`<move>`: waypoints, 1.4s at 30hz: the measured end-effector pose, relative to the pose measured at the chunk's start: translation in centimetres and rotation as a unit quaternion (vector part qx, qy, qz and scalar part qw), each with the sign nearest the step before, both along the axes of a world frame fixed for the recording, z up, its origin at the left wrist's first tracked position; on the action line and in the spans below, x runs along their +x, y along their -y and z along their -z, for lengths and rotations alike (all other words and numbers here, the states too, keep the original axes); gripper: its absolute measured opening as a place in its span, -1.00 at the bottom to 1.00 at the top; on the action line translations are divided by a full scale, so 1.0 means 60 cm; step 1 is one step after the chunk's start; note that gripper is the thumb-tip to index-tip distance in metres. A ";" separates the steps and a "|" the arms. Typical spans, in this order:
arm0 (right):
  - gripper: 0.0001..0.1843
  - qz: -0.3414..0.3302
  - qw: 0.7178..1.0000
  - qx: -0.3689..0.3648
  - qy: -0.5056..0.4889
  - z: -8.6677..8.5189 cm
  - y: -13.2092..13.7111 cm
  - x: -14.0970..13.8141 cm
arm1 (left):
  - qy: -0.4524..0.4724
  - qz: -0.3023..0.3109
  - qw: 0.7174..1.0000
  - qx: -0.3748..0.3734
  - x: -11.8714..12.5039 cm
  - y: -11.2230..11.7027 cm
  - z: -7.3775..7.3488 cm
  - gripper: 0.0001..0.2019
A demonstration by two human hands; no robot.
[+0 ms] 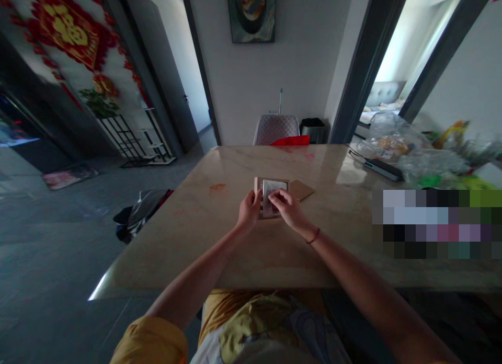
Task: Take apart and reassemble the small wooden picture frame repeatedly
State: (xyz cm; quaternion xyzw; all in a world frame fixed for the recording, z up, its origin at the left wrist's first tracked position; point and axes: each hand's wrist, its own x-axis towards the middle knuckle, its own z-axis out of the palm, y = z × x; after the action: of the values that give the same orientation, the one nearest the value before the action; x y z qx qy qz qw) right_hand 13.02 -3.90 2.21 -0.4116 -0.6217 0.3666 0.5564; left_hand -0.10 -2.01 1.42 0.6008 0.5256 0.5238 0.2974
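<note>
Near the centre of the pale marble-look worktop (243,249), both hands meeting over a small square frame of light wood (270,182) lying flat. Left hand (249,210) at the frame's nine o'clock edge, fingers curled round that side, apparently steadying it against sliding. Right hand (285,206) at about four o'clock of the frame, fingertips pinched on a thin grey, slightly shiny rectangular sheet (271,196), held over the frame's opening; whether seated inside or only resting on top, impossible to tell. Neither hand spread wide: left closed on the frame's side, right closed on the sheet's edge. A thin red band (313,236) on the right wrist.

Just beside the frame at two o'clock, a flat tan cardboard-like square (301,190), lying apart, within easy reach of the right hand.

Well apart at three o'clock, clear crumpled plastic bags (396,144) heaped on the worktop's far right, with what looks like bread or packaged food inside; contents otherwise too blurred to name. In front of the heap, a long dark flat device (378,168) with a cable.

At twelve o'clock beyond the worktop, a grey quilted chair back (276,128) and a dark lidded bin (312,128) against the wall, contents hidden. On the floor at nine o'clock, a dark bag (143,209) slumped open, inside unclear.
</note>
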 end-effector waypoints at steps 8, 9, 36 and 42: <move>-0.89 0.094 0.985 0.105 0.100 0.008 -0.001 -0.003 | -0.047 -0.015 0.999 0.005 -0.003 -0.003 0.001 -0.70; -0.90 0.106 0.982 0.116 0.108 0.010 -0.002 -0.003 | -0.049 -0.017 0.999 0.005 -0.003 -0.004 0.001 -0.70; -0.78 0.171 0.886 0.096 0.419 -0.018 0.039 -0.019 | 0.017 0.016 1.000 -0.008 -0.004 -0.010 0.007 -0.78; -0.86 0.167 0.872 0.109 0.447 -0.022 0.038 -0.011 | 0.051 0.021 0.998 -0.034 0.002 -0.005 -0.002 -0.85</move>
State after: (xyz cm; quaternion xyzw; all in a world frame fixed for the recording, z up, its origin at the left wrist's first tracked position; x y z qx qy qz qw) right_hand 12.34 -6.16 3.55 -0.5658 -0.7622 -0.0247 0.3135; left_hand 0.00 -1.72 1.55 0.5740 0.5146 0.5290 0.3547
